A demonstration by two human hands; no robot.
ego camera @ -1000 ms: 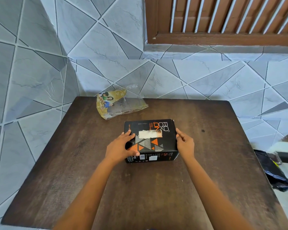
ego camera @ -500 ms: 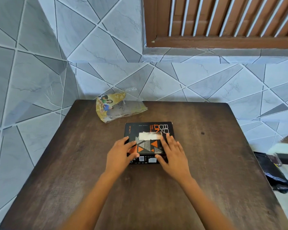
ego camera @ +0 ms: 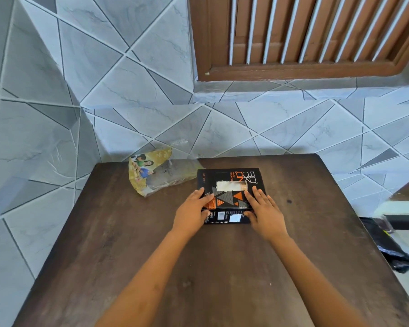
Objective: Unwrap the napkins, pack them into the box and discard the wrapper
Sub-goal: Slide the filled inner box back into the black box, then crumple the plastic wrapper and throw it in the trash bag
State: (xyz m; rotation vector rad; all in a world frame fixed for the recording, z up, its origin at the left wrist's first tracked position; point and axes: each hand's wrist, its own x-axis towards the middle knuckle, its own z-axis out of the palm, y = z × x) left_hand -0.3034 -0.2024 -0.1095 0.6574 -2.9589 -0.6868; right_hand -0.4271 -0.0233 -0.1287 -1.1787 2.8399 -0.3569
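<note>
My forearms reach across the dark table [ego camera: 222, 267] to the black box [ego camera: 229, 177] lying flat near its far edge. My left hand [ego camera: 191, 211] and right hand [ego camera: 265, 214] press its top, fingers straight, slightly spread, thumbs on the near side. The wrapper [ego camera: 151, 174] lies just left.

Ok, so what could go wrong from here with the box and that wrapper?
The crumpled wrapper lies loose at the far left edge of the table, not yet discarded; it might slip off or be forgotten. The left hand and right hand press on the box, which could dent its top. White napkin shows at the top opening and may snag.
</note>
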